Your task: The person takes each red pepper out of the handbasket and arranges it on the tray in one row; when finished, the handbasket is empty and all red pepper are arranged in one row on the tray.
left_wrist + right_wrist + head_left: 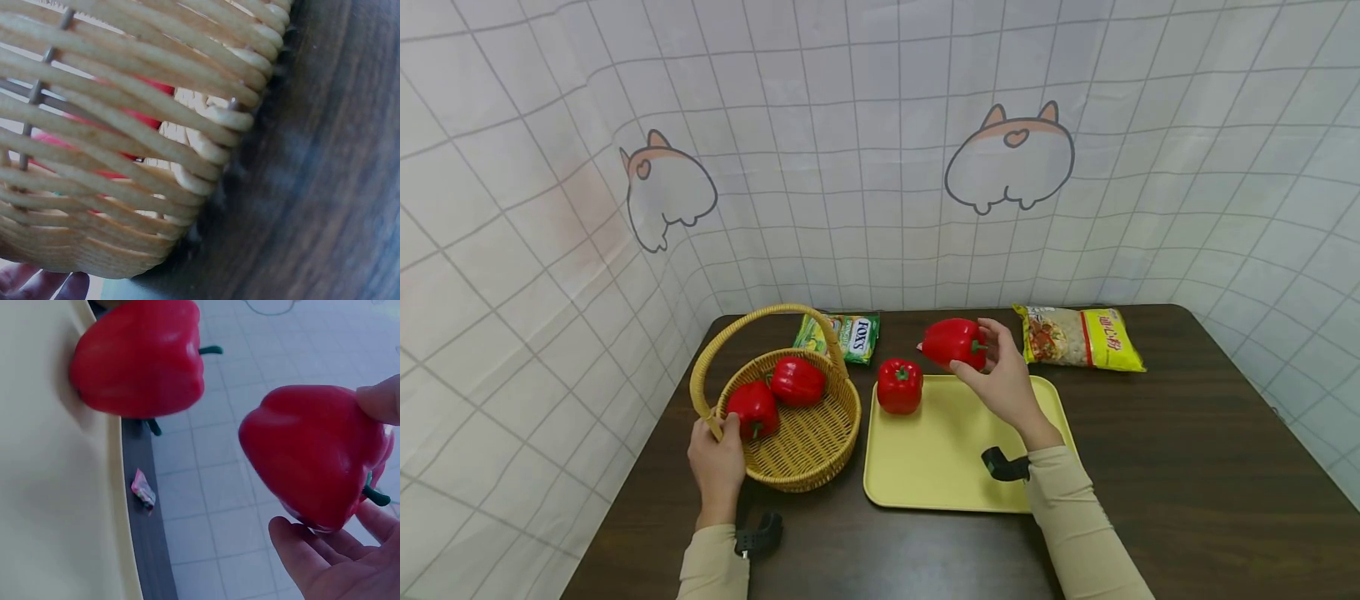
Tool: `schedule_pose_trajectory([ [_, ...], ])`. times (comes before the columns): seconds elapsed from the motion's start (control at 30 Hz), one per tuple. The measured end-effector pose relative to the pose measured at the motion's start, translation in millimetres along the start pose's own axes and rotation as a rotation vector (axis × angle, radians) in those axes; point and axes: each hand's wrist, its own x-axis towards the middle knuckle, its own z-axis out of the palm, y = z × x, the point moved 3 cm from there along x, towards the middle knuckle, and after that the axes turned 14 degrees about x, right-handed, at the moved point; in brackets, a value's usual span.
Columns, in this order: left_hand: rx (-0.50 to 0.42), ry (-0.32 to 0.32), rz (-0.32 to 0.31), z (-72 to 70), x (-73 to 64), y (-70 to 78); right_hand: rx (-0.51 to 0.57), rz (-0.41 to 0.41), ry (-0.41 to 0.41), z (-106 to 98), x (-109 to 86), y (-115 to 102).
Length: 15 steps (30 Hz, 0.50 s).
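My right hand (1003,379) holds a red bell pepper (955,343) between thumb and fingers, lifted over the back edge of the yellow tray (947,458). In the right wrist view the held pepper (312,453) shows its green stem near the palm. Another red bell pepper (899,387) stands on the tray's back left corner. Left of the tray is a round wicker basket (808,477) with a tall handle, and two red peppers (798,382) lie inside. My left hand (717,462) grips the basket at the foot of its handle; its fingertips (72,287) show below the weave.
Behind the basket lies a green FOX'S packet (857,337). A yellow and clear food bag (1081,337) lies behind the tray on the right. A small wrapped piece (144,489) sits on the dark table (1195,467) past the tray's edge. A grid-patterned curtain (880,225) hangs behind.
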Motion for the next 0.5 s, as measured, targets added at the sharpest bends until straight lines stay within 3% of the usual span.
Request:
schedule_pose_trajectory([
  [0.2, 0.010, 0.001, 0.004, -0.4, -0.1, -0.1, 0.013, 0.055, -0.004, -7.2, 1.1, 3.7],
  [0.5, 0.016, 0.012, 0.015, -0.5, -0.2, 0.9, -0.082, 0.027, 0.012, -13.5, 3.7, 17.1],
])
